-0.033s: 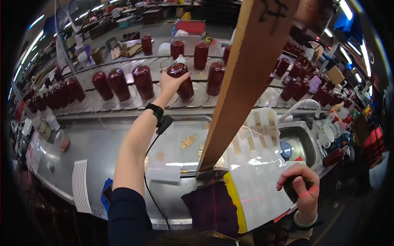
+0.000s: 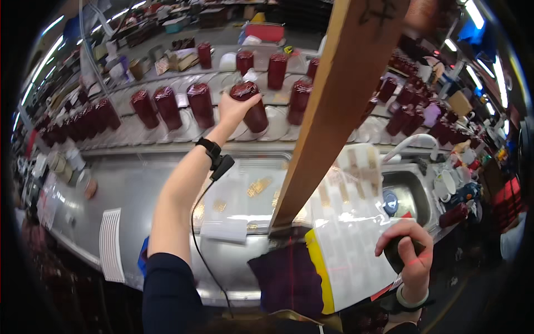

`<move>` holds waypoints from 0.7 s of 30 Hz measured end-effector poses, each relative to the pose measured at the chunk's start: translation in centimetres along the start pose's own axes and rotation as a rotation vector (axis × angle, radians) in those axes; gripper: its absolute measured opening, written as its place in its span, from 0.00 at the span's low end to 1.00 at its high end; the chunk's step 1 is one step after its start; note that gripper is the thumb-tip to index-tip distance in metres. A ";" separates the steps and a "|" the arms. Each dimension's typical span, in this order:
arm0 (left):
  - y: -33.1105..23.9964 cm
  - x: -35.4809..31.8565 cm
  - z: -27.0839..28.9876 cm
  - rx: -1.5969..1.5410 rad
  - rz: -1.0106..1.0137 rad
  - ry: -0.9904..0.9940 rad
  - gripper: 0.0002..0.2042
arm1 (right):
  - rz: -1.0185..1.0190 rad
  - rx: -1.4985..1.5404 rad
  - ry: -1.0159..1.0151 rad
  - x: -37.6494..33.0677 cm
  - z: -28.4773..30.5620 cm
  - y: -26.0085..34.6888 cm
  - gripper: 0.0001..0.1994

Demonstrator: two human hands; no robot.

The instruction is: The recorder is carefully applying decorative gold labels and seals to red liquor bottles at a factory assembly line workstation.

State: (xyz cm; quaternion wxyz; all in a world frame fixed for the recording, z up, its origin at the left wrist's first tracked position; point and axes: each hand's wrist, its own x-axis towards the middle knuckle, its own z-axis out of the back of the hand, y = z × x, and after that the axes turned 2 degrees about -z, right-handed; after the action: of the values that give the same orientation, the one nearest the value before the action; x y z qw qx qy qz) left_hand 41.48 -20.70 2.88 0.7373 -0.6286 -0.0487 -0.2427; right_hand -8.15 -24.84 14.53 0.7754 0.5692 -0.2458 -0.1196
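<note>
My left hand (image 2: 233, 108) reaches forward and is wrapped round a dark red glossy jar-like vessel (image 2: 256, 116) standing on the conveyor, its thumb across the upper right side. Similar dark red vessels (image 2: 201, 106) stand in a row to the left, and another red vessel (image 2: 299, 103) is to the right. At the lower right, above the white sheet (image 2: 350, 261), my right hand (image 2: 413, 250) is closed round a dark, rounded object (image 2: 395, 253) whose kind I cannot make out.
A slanted wooden post (image 2: 334, 122) rises between my arms. Gold decal pieces (image 2: 259, 187) lie on the steel worktop (image 2: 161, 183). On the right is a sink (image 2: 417, 189) with a white faucet (image 2: 411, 142); a striped sheet (image 2: 111, 245) lies left. A black cable (image 2: 194, 239) hangs from my left wrist.
The whole view has shifted slightly, so the conveyor and vessels appear a little to the right. Both hands keep the same hold.
</note>
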 end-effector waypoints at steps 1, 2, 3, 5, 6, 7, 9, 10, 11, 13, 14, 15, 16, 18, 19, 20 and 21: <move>0.3 -0.6 1.8 -0.036 -0.060 -0.034 0.41 | -0.001 0.073 -0.010 0.1 -0.6 -0.4 0.18; 0.1 -1.4 3.0 -0.079 -0.122 -0.054 0.40 | 0.022 0.082 0.010 0.5 -1.0 -0.3 0.19; 0.2 -2.7 4.2 -0.141 -0.099 -0.010 0.40 | 0.027 0.106 0.032 0.5 -1.4 -0.4 0.19; -1.8 -5.1 6.8 -0.214 -0.076 0.059 0.39 | 0.031 0.136 0.064 1.0 -2.1 -0.7 0.19; -3.7 -6.9 8.0 -0.267 -0.089 0.049 0.38 | 0.057 0.119 0.079 1.0 -2.2 -0.5 0.19; -4.3 -8.4 9.9 -0.248 -0.102 0.005 0.37 | 0.089 0.113 0.106 0.8 -2.2 -0.4 0.19; -4.3 -9.8 14.1 -0.175 -0.142 0.020 0.35 | 0.088 0.120 0.127 0.6 -2.0 -0.1 0.19; -3.2 -10.4 15.9 -0.186 -0.183 -0.061 0.33 | 0.105 0.124 0.140 0.4 -1.9 0.0 0.19; -2.8 -11.0 17.4 -0.110 -0.145 -0.097 0.34 | 0.086 0.144 0.125 0.1 -1.7 -0.1 0.19; -1.4 -11.8 20.9 0.001 -0.133 -0.188 0.34 | 0.086 0.156 0.122 -0.4 -1.5 0.0 0.18; 0.2 -12.0 22.8 0.032 -0.161 -0.245 0.35 | 0.091 0.163 0.126 -0.5 -1.4 0.1 0.18; 1.7 -12.0 24.4 0.224 -0.161 -0.342 0.36 | 0.105 0.166 0.148 -0.6 -1.2 0.2 0.18; 2.8 -12.1 25.9 0.219 -0.141 -0.366 0.38 | 0.111 0.175 0.150 -0.8 -1.1 0.4 0.18; 4.0 -12.7 26.9 0.339 -0.049 -0.404 0.39 | 0.165 0.130 0.158 -1.0 -1.3 0.6 0.17; 4.3 -13.1 27.0 0.338 -0.051 -0.399 0.39 | 0.148 0.176 0.158 -1.2 -1.7 0.5 0.16; 4.6 -13.4 27.1 0.378 -0.034 -0.421 0.40 | 0.148 0.176 0.153 -1.3 -1.8 0.5 0.16; 5.0 -13.8 27.2 0.418 -0.016 -0.444 0.40 | 0.149 0.174 0.185 -1.1 -2.0 0.5 0.16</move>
State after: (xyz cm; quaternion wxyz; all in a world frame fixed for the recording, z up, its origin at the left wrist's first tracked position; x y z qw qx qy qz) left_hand 37.81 9.68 -1.21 0.8201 -0.5004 -0.2625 -0.0900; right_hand -8.08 -22.51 14.32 0.7494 0.6229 -0.2243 0.0131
